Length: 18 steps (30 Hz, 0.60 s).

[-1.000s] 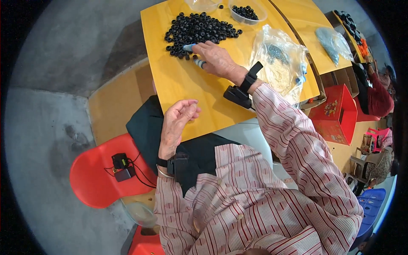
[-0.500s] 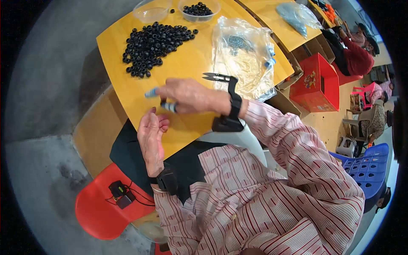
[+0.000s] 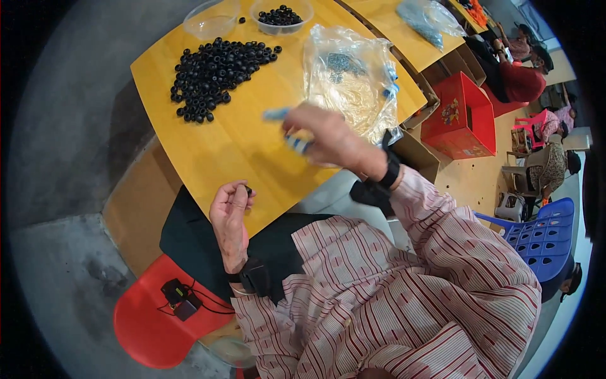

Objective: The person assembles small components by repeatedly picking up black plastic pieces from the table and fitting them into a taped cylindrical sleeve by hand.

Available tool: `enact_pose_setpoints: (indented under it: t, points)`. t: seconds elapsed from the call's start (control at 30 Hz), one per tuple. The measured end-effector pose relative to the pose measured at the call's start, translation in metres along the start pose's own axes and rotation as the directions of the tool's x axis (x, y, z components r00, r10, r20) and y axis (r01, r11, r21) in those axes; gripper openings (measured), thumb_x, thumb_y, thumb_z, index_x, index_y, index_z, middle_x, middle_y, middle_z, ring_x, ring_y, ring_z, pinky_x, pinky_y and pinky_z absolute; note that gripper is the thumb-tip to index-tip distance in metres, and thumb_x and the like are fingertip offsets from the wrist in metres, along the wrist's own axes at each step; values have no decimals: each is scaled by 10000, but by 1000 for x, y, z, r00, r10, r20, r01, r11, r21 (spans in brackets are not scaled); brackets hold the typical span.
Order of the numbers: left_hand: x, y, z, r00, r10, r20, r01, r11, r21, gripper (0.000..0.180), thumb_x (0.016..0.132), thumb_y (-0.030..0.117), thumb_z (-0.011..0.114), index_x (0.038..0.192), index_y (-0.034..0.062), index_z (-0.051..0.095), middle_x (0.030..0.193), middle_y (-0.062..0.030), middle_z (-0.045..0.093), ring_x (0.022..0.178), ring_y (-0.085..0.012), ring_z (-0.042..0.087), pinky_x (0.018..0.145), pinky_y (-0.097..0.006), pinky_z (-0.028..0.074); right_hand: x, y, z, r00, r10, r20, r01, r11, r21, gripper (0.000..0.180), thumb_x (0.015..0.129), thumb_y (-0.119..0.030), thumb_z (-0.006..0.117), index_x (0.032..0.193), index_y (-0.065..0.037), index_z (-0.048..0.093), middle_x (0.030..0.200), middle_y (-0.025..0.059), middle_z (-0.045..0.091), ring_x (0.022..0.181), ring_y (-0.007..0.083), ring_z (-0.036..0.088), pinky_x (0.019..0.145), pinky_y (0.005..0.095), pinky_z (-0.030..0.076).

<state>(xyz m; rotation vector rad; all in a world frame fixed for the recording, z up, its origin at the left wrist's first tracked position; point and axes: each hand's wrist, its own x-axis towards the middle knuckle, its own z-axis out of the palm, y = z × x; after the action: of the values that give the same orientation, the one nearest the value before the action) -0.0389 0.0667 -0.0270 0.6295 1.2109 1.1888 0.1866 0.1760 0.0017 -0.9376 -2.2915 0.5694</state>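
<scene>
My left hand (image 3: 231,211) is at the near edge of the yellow table (image 3: 252,142), pinching a small round black bead (image 3: 248,191) between thumb and fingers. My right hand (image 3: 328,132) hovers over the table beside the clear plastic bag, blurred by motion. Its forefinger, in a blue cover (image 3: 276,114), stretches out, apart from another finger banded blue and white; nothing shows between them. A loose pile of black beads (image 3: 214,72) lies at the far left. Small bluish-grey pieces (image 3: 344,65) lie on or in the clear plastic bag (image 3: 353,104).
Behind the pile stand an open clear tub (image 3: 211,26) and a clear bowl (image 3: 297,26) with black beads. A red box (image 3: 445,123) is at the right, a blue chair (image 3: 543,240) behind it. A red chair (image 3: 148,328) stands left. Several people sit far right.
My right hand has moved right, away from my left hand toward the bag. A black bead now shows in my left fingers. The black snips seen near my right wrist are no longer visible.
</scene>
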Motion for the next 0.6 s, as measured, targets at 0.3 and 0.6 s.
enact_pose_setpoints:
  t: [0.3, 0.6]
  points:
    - [5, -4, 9, 999, 40, 30, -42, 998, 42, 221, 896, 167, 608, 1025, -12, 591, 852, -48, 605, 744, -84, 529, 686, -204, 405, -33, 120, -54, 864, 441, -242, -500, 809, -311, 201, 705, -59, 588, 897, -45, 531, 904, 127, 625, 816, 342, 585, 702, 426, 468]
    - [6, -9, 8, 999, 36, 11, -36, 997, 69, 216, 897, 153, 604, 1029, -18, 590, 838, -51, 598, 739, -86, 535, 666, -208, 416, -30, 128, -46, 864, 463, -198, -503, 774, -385, 207, 682, -46, 575, 869, -24, 488, 884, 173, 601, 828, 374, 581, 694, 449, 459]
